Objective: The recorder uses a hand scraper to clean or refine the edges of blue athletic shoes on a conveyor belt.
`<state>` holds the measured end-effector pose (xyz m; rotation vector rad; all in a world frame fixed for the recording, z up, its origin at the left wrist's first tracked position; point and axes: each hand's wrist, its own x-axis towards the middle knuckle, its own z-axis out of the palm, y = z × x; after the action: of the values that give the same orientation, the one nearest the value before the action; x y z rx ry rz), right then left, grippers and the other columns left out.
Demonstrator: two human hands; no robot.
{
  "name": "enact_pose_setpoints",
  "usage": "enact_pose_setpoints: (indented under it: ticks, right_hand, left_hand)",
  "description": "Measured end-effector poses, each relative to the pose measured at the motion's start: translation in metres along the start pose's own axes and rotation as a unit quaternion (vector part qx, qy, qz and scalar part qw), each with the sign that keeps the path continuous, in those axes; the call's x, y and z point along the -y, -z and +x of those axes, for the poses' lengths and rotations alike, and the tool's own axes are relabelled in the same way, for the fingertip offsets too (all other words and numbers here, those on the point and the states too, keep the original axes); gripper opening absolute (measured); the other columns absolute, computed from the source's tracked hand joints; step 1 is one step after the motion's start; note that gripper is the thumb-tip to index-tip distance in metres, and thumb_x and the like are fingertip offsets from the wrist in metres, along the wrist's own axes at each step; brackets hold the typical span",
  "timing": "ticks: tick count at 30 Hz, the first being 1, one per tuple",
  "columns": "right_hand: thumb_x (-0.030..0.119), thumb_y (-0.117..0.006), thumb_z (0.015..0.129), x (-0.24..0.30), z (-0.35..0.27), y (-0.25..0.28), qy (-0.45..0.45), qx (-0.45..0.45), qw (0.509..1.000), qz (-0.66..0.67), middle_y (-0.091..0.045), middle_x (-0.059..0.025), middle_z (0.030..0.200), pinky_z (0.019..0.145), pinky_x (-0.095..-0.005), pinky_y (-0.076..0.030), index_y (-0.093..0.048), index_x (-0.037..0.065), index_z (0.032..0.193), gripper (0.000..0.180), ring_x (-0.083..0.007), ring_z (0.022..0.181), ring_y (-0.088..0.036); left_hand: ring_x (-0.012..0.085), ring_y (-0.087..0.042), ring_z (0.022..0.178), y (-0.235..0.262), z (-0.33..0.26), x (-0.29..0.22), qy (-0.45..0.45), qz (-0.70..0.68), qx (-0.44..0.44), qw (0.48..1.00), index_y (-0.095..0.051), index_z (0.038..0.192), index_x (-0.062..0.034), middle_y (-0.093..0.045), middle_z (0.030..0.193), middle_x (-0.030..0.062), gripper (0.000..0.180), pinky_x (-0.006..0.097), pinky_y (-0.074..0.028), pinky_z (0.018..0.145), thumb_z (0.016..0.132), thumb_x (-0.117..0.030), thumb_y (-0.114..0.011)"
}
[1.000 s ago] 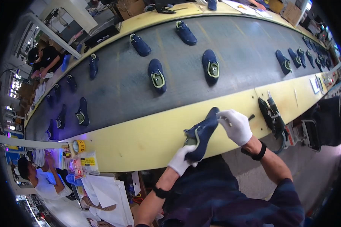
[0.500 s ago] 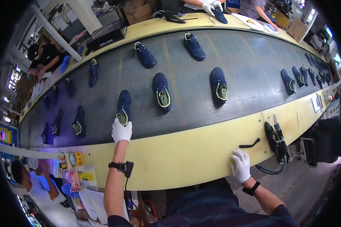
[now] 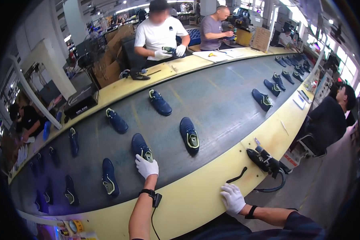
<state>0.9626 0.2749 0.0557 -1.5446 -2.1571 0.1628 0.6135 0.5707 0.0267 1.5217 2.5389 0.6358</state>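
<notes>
My gloved left hand (image 3: 147,166) reaches over the conveyor belt, its fingers closed round the heel of a navy shoe (image 3: 141,142) whose toe points away from me. The glove hides the back of that shoe; its green insole and lime collar edge show in front of the fingers. Single navy shoes lie on either side, one to the left (image 3: 109,172) and one to the right (image 3: 189,134). At the table's near edge my gloved right hand (image 3: 233,198) rests palm down, fingers stretched out and holding nothing. A thin curved black strip (image 3: 237,176) lies just beyond its fingertips.
A black hand tool (image 3: 264,159) with a hose sits at the right of the cream table edge (image 3: 204,180). More navy shoes (image 3: 262,99) crowd the belt (image 3: 224,104) at far right. Across it, a gloved person (image 3: 162,38) holds a shoe; another (image 3: 332,120) sits right.
My left hand has left one shoe's heel and taken hold of the neighbouring shoe to its right. My view has swung up and right. The right hand still rests at the table edge.
</notes>
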Motion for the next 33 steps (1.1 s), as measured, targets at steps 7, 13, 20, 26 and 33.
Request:
enact_pose_setpoints:
  ticks: [7, 13, 20, 26, 33]
  right_hand:
    - [0.012, -0.071, 0.089, -0.007, -0.005, 0.005, 0.005, -0.033, 0.999, 0.027, -0.065, -0.0145, 0.127, 0.115, -0.0527, -0.044, -0.063, 0.007, 0.113, 0.026, -0.0361, 0.129, -0.059]
    - [0.01, -0.074, 0.088, -0.012, 0.0, -0.016, -0.066, -0.068, 0.988, 0.12, -0.073, -0.0167, 0.113, 0.1, -0.0483, -0.054, -0.07, 0.006, 0.11, 0.022, -0.0369, 0.113, -0.069]
    - [0.021, -0.07, 0.088, 0.076, 0.09, 0.022, 0.063, 0.188, 0.971, 0.135, -0.069, -0.0171, 0.074, 0.06, -0.0522, -0.054, -0.061, 0.006, 0.102, 0.022, -0.0402, 0.073, -0.073]
    - [0.018, -0.076, 0.076, 0.092, 0.113, 0.004, 0.181, 0.228, 0.957, 0.008, -0.076, -0.0131, 0.078, 0.063, -0.0488, -0.057, -0.07, 0.007, 0.091, 0.02, -0.0348, 0.078, -0.077]
    - [0.028, -0.078, 0.08, 0.083, 0.132, 0.017, 0.295, 0.32, 0.889, -0.144, -0.081, -0.0046, 0.089, 0.065, -0.0419, -0.059, -0.084, 0.018, 0.089, 0.015, -0.0276, 0.083, -0.079]
  left_hand:
    - [0.028, -0.068, 0.109, 0.051, -0.033, 0.044, 0.027, -0.438, 0.265, 0.859, -0.059, 0.139, 0.0046, -0.07, 0.122, 0.0155, 0.069, 0.039, -0.052, 0.1, 0.075, -0.011, -0.08]
    - [0.041, -0.063, 0.116, 0.101, -0.23, 0.036, -0.16, -0.218, 0.235, 0.933, -0.056, 0.143, 0.0046, -0.067, 0.121, 0.0252, 0.072, 0.047, -0.048, 0.106, 0.081, -0.022, -0.082]
    - [0.0514, -0.065, 0.098, 0.103, -0.302, 0.012, -0.231, -0.19, 0.201, 0.933, -0.059, 0.131, 0.0069, -0.066, 0.103, 0.0295, 0.052, 0.057, -0.05, 0.082, 0.085, -0.013, -0.073]
    - [0.0295, -0.073, 0.103, 0.147, -0.313, -0.017, -0.215, -0.106, 0.251, 0.938, -0.068, 0.124, 0.0005, -0.076, 0.112, 0.0199, 0.028, 0.041, -0.057, 0.087, 0.103, -0.018, -0.066]
    - [0.0321, -0.067, 0.091, 0.13, -0.334, -0.055, -0.379, -0.234, 0.074, 0.892, -0.065, 0.116, -0.0011, -0.067, 0.096, 0.0194, 0.024, 0.044, -0.054, 0.077, 0.1, -0.019, -0.066]
